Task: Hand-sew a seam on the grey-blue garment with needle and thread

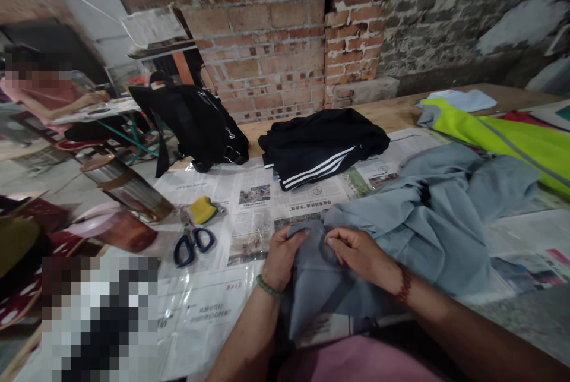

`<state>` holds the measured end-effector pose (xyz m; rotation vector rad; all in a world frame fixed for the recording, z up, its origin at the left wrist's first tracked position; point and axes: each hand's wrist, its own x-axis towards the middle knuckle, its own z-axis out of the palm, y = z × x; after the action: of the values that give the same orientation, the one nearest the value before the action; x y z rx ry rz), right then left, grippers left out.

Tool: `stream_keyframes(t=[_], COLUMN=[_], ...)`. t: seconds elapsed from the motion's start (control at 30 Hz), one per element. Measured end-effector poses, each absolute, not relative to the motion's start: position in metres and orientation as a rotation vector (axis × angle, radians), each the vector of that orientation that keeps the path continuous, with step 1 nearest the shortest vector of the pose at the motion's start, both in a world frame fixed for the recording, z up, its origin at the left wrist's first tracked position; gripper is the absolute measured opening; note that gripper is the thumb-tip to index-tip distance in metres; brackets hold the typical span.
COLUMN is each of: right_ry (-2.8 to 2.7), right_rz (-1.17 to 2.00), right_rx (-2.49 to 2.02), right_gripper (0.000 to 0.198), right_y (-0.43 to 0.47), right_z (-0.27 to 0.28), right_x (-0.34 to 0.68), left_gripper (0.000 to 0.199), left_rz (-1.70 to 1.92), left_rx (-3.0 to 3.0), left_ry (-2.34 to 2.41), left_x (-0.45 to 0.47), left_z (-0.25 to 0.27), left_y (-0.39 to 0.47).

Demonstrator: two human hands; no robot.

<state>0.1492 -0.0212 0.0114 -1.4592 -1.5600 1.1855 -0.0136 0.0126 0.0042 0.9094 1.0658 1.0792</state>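
A large piece of grey cloth (439, 233) lies in loose folds to the right and drapes down toward my lap. My left hand (281, 256) grips the cloth's upper edge between thumb and fingers. Close beside it, my right hand (358, 254) is closed in a pinch against the same cloth. What sits between the right fingertips is too small to make out. Scissors (192, 245) with dark blue handles lie to the left, next to a yellow and green sponge-like piece (203, 211).
Newspaper under clear plastic (214, 305) covers the table. Behind are a black backpack (200, 123) and folded black clothing with white stripes (327, 144). A metal flask (129, 187) and lidded cup (118, 227) stand left; a yellow safety vest (494, 132) lies right. Another person (42, 88) sits far left.
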Motion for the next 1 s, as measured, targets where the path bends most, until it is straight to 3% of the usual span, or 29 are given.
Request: stream_keyframes(t=[0.7, 0.87, 0.93, 1.0], right_ry=[-1.55, -1.449, -1.536, -1.675], right_rz=[1.172, 1.319, 1.256, 0.999], right_rx=[-1.365, -1.302, -1.344, -1.419], right_gripper=[0.02, 0.007, 0.008, 0.009], right_y=[-0.017, -0.018, -0.018, -0.015], right_z=[0.006, 0.005, 0.01, 0.016], right_x=[0.138, 0.138, 0.144, 0.154], left_gripper=[0.009, 0.01, 0.011, 0.011], left_rz=[1.012, 0.987, 1.019, 1.044], left_rx=[1.455, 1.543, 1.551, 1.536], left_ry=[0.99, 0.92, 0.921, 0.94], left_x=[-0.013, -0.014, -0.014, -0.015], left_z=[0.014, 0.012, 0.011, 0.011], left_y=[0.009, 0.009, 0.009, 0.01])
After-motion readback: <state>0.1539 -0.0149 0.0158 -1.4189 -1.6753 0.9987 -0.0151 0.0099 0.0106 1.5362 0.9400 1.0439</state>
